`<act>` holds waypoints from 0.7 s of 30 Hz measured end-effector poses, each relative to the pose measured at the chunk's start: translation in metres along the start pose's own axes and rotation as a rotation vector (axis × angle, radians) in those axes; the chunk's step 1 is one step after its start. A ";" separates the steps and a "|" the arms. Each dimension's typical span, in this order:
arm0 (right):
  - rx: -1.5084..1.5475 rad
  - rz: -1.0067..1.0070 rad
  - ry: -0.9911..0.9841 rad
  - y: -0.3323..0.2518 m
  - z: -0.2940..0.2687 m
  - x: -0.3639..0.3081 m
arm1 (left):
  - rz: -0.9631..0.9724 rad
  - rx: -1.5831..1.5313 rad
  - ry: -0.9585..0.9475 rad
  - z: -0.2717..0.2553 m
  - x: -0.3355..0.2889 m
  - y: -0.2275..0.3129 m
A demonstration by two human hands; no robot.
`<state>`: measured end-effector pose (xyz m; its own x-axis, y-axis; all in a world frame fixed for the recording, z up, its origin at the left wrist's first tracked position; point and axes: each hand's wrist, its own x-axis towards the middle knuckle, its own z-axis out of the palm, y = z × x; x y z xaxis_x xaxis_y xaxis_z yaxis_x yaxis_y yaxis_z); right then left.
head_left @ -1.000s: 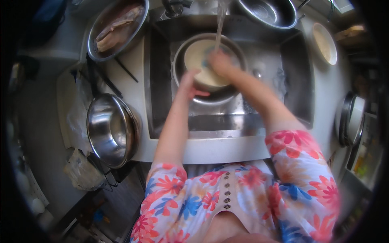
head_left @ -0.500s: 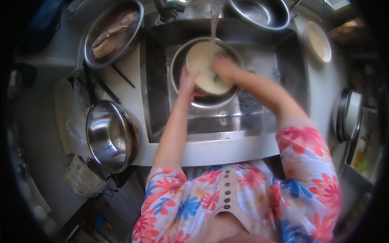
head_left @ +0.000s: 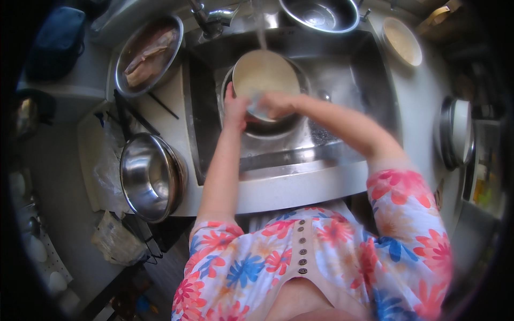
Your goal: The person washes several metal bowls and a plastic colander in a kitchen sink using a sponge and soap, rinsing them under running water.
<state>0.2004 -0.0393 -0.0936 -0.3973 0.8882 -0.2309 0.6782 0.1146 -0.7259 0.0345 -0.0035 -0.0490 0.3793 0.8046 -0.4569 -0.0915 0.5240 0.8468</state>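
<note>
A pale cream bowl is tilted over a larger metal bowl in the steel sink. My left hand grips the cream bowl by its left rim, fingers wrapped around the side. Inside its near edge is my right hand, smeared by motion. A pale bluish thing shows at the fingers of that hand, too blurred to name. A thin stream of water runs down at the bowl's far rim from the tap side.
A metal bowl with raw meat stands at the back left, near the faucet. Stacked metal pots sit left of the sink. At the back are a metal basin and a pale dish. Stacked bowls stand at right.
The cream bowl has come away from directly under the water stream. My right hand has moved from the bowl's right inside to its near inside edge. My left hand still grips the rim.
</note>
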 end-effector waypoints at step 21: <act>-0.512 0.803 0.196 -0.018 -0.092 -0.174 | 0.984 1.309 -0.035 0.018 -0.023 0.038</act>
<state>0.3144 -0.1548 0.0196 0.3796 0.8396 -0.3885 0.9077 -0.4192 -0.0191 0.0385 -0.0070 -0.0017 0.6709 0.6499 0.3572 0.4935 -0.7508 0.4391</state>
